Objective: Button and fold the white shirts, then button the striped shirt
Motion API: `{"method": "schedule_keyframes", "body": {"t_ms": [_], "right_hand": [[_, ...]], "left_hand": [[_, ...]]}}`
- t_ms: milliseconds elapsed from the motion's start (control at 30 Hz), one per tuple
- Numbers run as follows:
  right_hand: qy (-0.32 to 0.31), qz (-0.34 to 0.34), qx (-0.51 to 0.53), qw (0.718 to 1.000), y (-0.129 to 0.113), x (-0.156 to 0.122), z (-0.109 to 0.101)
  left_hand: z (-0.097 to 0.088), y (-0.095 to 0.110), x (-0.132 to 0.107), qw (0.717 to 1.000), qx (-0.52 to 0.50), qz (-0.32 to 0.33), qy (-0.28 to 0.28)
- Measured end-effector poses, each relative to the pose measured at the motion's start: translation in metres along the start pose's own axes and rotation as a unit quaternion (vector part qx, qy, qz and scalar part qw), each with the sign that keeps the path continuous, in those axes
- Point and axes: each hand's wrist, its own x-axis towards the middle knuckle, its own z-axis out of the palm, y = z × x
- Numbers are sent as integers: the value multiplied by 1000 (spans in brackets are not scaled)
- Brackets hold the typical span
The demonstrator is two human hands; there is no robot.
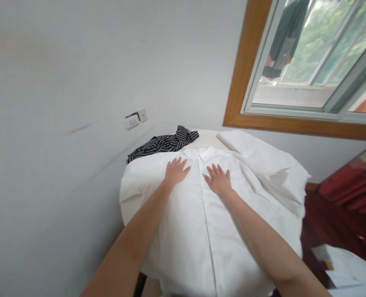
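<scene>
A white button-front shirt (201, 231) lies spread face up over a small table (127, 208), its collar (198, 154) at the far end. My left hand (175, 171) rests flat on the shirt's chest, left of the button placket, fingers spread. My right hand (219, 180) lies flat on the other side of the placket, fingers apart too. Neither hand holds anything. One sleeve (263, 156) stretches off to the right and hangs over the table's edge.
A black-and-white striped garment (164, 143) lies crumpled at the table's far end against the white wall. A wall socket (135, 119) sits above it. A wood-framed window (306, 66) is at upper right; dark red flooring (331, 222) lies to the right.
</scene>
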Motion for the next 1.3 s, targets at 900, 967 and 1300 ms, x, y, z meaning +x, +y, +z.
{"method": "schedule_keyframes", "body": {"t_ms": [900, 967, 1300], "right_hand": [[93, 83, -48, 991, 65, 23, -2], [105, 3, -52, 993, 45, 23, 0], [-16, -37, -40, 998, 52, 90, 3]], "left_hand": [[1, -23, 18, 999, 37, 10, 18], [2, -22, 18, 999, 39, 9, 21], [0, -20, 14, 999, 43, 14, 28]]}}
